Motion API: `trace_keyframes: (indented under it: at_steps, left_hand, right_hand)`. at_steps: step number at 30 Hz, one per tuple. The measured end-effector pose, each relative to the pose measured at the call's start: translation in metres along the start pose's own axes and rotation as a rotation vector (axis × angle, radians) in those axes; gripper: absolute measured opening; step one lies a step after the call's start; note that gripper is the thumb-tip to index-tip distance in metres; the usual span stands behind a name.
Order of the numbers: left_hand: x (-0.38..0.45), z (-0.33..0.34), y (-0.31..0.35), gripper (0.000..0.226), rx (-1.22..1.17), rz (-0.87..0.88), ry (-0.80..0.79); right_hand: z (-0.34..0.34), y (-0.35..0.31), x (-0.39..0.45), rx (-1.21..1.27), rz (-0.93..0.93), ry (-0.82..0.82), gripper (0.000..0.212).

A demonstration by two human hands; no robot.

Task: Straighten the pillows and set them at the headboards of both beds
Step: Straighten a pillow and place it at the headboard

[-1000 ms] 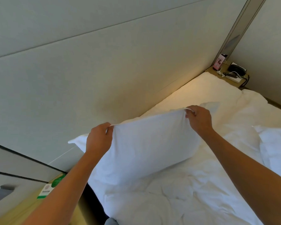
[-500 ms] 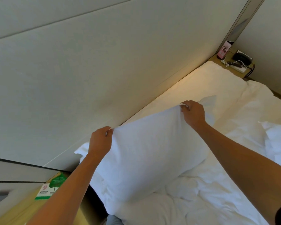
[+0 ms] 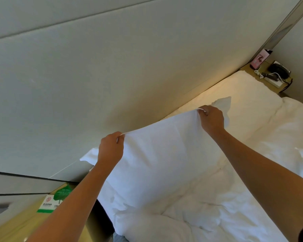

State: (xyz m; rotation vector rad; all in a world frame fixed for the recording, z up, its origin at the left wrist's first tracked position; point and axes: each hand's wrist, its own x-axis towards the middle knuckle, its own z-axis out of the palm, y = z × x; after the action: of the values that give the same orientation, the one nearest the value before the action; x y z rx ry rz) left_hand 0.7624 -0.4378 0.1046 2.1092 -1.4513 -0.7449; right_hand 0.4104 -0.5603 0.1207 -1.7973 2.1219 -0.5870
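White cotton, pulled taut along its top seam: the pillow (image 3: 157, 154) hangs upright from two pinches, its lower edge resting on the rumpled duvet (image 3: 217, 198). The left hand (image 3: 110, 151) nips the seam near one end, fingers curled tight over the fabric, and the right hand (image 3: 211, 119) does the same toward the far end, thumb and fingers closed on the cloth. The spare corners flop loose outside each grip. Holding it by the top edge like this lets the filling drop and even out, I'd say, and stretching the seam between the hands squares the case up.

It sits just in front of the padded headboard (image 3: 112, 75), not yet leaning on it as far as I can tell; a thin gap of shadow runs behind the top seam. That's a sensible spot, since from here it only needs tipping back to settle against the panel. The sheet (image 3: 243, 95) beyond the right hand lies bare up to the nightstand (image 3: 269, 79) with its phone and cables. At the near end, a wooden ledge (image 3: 16, 224) carries a green card (image 3: 56, 198), close to the pillow's loose left corner. Something white shows at the right edge, possibly a second pillow, too cropped to be sure. This bed's pillow looks nearly placed.
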Motion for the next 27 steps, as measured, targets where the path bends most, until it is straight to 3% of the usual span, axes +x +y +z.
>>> trace_keyframes:
  at_steps: [13, 18, 22, 27]
  left_hand:
    - [0.065, -0.044, 0.014, 0.046, -0.050, 0.070, 0.200]
    - [0.059, -0.030, -0.005, 0.030, 0.082, 0.055, 0.073]
    - [0.046, -0.015, -0.011, 0.018, -0.009, 0.044, 0.055]
    - [0.021, -0.010, -0.014, 0.064, 0.102, 0.095, -0.021]
  right_hand:
    - [0.004, -0.065, 0.074, -0.020, -0.093, 0.113, 0.032]
    - [0.033, -0.064, 0.058, -0.002, -0.149, -0.059, 0.032]
    - [0.076, -0.047, 0.000, -0.126, -0.232, -0.216, 0.069]
    - [0.118, -0.044, -0.081, -0.314, -0.369, -0.373, 0.066]
